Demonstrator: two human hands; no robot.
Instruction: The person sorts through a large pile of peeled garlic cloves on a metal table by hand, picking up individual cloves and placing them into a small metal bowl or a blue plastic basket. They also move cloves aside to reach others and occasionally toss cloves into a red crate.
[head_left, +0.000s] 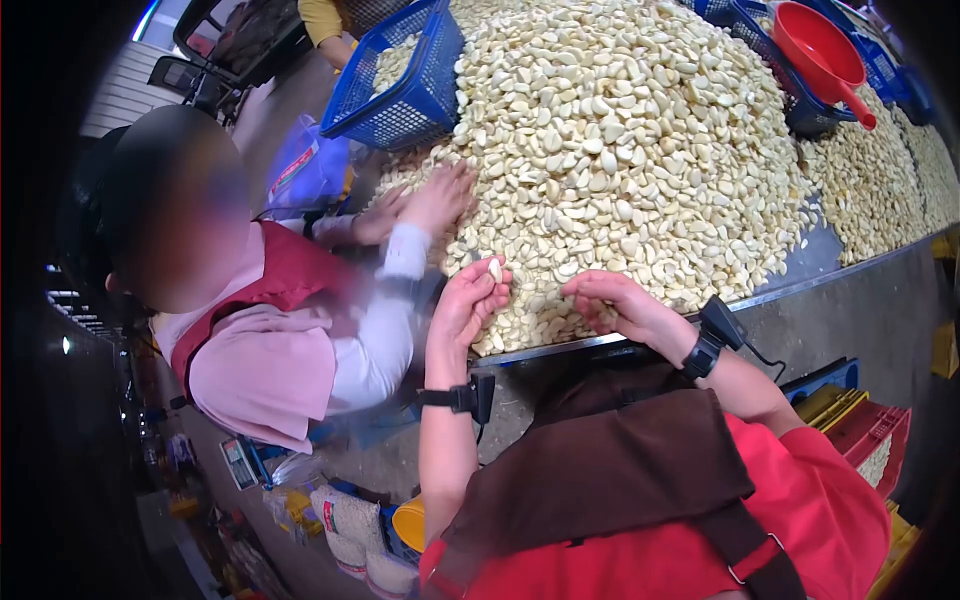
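A large heap of peeled garlic cloves [620, 150] covers the metal table. My left hand [470, 298] is at the near edge of the heap, thumb and fingertips pinching one pale garlic clove [495, 269]. To its right, my right hand [622, 302] hovers low over the cloves with its fingers curled in. Whatever its fingers hold, if anything, is hidden. Both wrists carry black straps with small devices.
At my left a co-worker [270, 330] reaches both hands into the heap. A blue basket [415, 105] holding cloves stands at the back left. A red scoop [815, 50] rests on baskets at the back right. The table's metal edge [760, 300] runs before me.
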